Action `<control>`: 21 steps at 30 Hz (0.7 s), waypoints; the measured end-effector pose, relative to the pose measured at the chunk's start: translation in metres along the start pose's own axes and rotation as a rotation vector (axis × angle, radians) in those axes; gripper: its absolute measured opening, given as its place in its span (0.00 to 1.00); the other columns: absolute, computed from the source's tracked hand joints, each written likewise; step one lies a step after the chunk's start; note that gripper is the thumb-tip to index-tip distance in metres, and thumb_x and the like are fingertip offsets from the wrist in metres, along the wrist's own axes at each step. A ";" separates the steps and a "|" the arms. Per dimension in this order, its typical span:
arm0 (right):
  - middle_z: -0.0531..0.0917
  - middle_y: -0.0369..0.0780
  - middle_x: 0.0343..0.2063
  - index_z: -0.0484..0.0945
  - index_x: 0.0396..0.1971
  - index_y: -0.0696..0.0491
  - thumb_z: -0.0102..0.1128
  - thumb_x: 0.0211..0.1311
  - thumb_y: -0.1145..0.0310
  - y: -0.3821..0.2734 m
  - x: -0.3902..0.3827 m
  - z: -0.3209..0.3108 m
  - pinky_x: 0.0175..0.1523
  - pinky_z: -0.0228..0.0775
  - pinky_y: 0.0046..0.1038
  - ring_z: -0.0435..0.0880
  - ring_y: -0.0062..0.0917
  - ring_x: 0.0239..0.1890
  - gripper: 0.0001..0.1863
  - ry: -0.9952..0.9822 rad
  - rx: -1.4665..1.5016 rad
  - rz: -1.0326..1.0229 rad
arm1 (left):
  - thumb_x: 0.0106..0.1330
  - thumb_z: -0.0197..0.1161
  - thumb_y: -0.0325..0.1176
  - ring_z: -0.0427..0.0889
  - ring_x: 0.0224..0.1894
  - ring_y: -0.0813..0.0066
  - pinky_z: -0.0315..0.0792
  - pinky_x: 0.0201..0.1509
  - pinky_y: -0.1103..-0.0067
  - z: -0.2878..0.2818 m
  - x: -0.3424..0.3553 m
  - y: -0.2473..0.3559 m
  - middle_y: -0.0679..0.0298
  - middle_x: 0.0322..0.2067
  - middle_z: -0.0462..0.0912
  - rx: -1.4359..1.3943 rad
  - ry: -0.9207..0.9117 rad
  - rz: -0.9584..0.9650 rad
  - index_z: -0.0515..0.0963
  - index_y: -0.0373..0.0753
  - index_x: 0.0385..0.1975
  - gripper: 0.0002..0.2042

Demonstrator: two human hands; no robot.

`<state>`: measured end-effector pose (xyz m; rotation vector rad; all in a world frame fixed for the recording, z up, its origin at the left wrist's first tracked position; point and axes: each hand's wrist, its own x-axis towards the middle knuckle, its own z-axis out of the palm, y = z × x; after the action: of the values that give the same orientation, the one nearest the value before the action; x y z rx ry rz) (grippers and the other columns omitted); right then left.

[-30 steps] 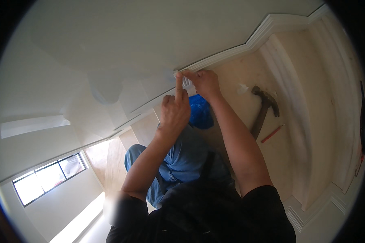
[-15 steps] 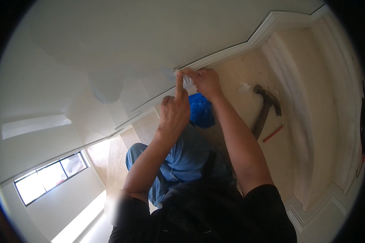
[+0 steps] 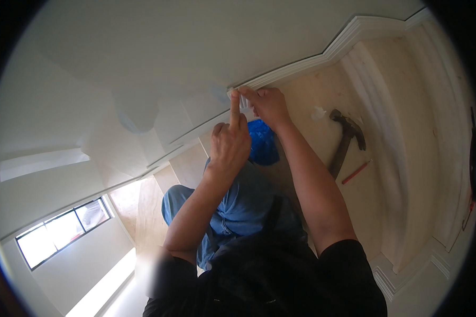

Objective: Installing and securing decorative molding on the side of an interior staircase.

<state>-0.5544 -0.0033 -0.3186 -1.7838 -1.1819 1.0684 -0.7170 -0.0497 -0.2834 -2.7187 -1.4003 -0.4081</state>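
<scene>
1. Left hand (image 3: 229, 143): fist closed, index finger straight up, tip pressed on the end of the white trim (image 3: 301, 66).
2. Right hand (image 3: 268, 104): fingers pinched on the trim end, just beside the left finger.
3. Hammer (image 3: 346, 138) and red pencil (image 3: 356, 172) lie on the plywood floor (image 3: 370, 211), right of the arms.
4. Blue cloth (image 3: 262, 142) under the hands.

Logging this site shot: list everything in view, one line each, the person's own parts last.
white moulding: one run, white, along the foot of the wall, ahead of the hands
loose moulding strip: one, white, lying on the floor to the right
plywood floor: one, pale wood, under the tools
hammer: one, dark head, on the floor right of the arms
pencil: one, red, beside the hammer handle
blue bag: one, blue, under the hands
window: one, bright, lower left
left hand: one, finger pressed to the moulding end
right hand: one, fingertips at the same end
</scene>
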 end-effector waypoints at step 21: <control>0.80 0.43 0.12 0.81 0.13 0.58 0.63 0.63 0.28 -0.008 0.001 0.005 0.32 0.78 0.35 0.83 0.31 0.18 0.42 -0.027 -0.022 0.059 | 0.60 0.61 0.25 0.88 0.28 0.60 0.83 0.49 0.65 0.003 -0.006 -0.002 0.41 0.76 0.63 -0.065 0.045 -0.067 0.82 0.31 0.39 0.10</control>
<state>-0.5612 0.0003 -0.3136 -1.8368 -1.1670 1.1206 -0.7206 -0.0527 -0.2882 -2.7008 -1.4953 -0.5240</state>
